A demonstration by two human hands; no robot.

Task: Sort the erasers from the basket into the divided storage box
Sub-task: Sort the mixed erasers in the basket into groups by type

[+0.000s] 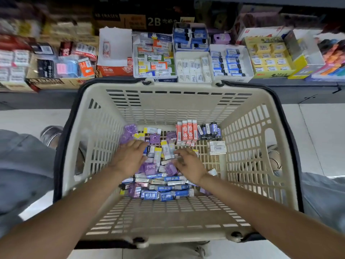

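While cardboard boxes point(46, 82) on the shelf read "4B ERASER" and "2B", my left hand point(128, 157) and right hand point(188, 163) hover palm-down, fingers loosely spread and gripping nothing, over wrapped erasers point(158, 182) in the beige slotted plastic basket point(168, 101).

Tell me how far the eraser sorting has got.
Done: inside the basket, red-and-white erasers and dark blue ones already stand grouped at the far side. In hand: the left hand and right hand reach into the mixed pile, nothing clearly gripped. Left: that pile is still large; the shelf boxes await.
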